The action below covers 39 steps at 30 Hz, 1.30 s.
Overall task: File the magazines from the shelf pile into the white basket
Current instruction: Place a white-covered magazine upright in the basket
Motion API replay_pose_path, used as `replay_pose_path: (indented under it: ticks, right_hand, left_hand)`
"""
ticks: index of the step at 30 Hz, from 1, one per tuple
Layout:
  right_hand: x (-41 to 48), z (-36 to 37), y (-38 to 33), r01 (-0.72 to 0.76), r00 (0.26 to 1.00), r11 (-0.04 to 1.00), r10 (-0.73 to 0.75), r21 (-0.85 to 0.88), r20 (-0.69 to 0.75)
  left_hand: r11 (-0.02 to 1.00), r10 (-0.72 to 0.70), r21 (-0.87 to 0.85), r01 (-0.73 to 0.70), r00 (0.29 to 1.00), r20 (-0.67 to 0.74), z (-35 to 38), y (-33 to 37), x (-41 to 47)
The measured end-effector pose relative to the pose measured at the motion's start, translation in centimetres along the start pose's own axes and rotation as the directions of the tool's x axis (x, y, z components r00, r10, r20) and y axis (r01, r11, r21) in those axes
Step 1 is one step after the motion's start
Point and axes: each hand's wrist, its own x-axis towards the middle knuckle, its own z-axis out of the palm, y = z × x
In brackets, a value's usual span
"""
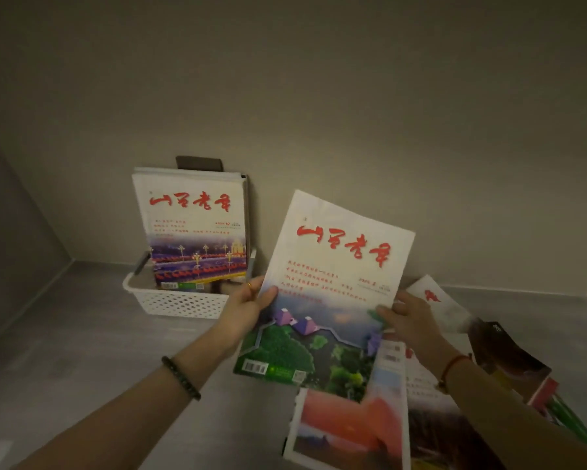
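Above grey shelf [82, 334], both hands [248, 308] grip one magazine [333, 283].

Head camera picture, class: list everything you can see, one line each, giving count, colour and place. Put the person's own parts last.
Basket: one, white, perforated, on the shelf at back left.
Filed magazines: several, front cover white with red title, standing upright in the basket.
Held magazine: one, white top with red title, green picture below, raised at centre.
Pile: several loose magazines, mixed red, white and green, lying at lower right.
Shelf: one, grey, under everything.
Wall: beige, behind.
Left hand: grips the held magazine's left edge; dark bead bracelet.
Right hand: holds its right edge; red cord at the wrist.
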Motion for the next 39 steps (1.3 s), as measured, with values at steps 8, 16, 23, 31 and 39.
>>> replay_pose_path:
  ticks: [8,16,23,31,39]
  right_hand:
    - [3.8,10.1,-13.6,0.4,0.913,0.914,-0.392,0.063,-0.111]
    - [6.7,20.5,-17.8,0.413,0.896,0.91,-0.401,0.025,-0.192]
    - [9.3,25.3,-14.2,0.276,0.94,0.958,-0.286,-0.081,-0.188]
    - [10.7,28.4,-10.5,0.148,0.941,0.989,-0.147,-0.018,-0.303]
    - [9.9,29.1,-9.8,0.194,0.977,0.973,-0.202,-0.122,-0.061]
  left_hand:
    - [0.955,0.231,0.256,-0.151,0.919,-0.321,-12.2,8.6,3.4]
    - [0.962,0.231,0.231,-0.145,0.884,-0.407,-22.0,10.0,7.8]
    - [0.994,0.037,0.109,0.015,0.888,-0.459,-24.8,4.0,12.8]
    - [0.989,0.028,0.135,0.055,0.838,-0.545,-24.2,0.0,15.6]
    - [0.945,0.008,0.305,0.122,0.92,-0.391,-22.9,-0.3,15.5]
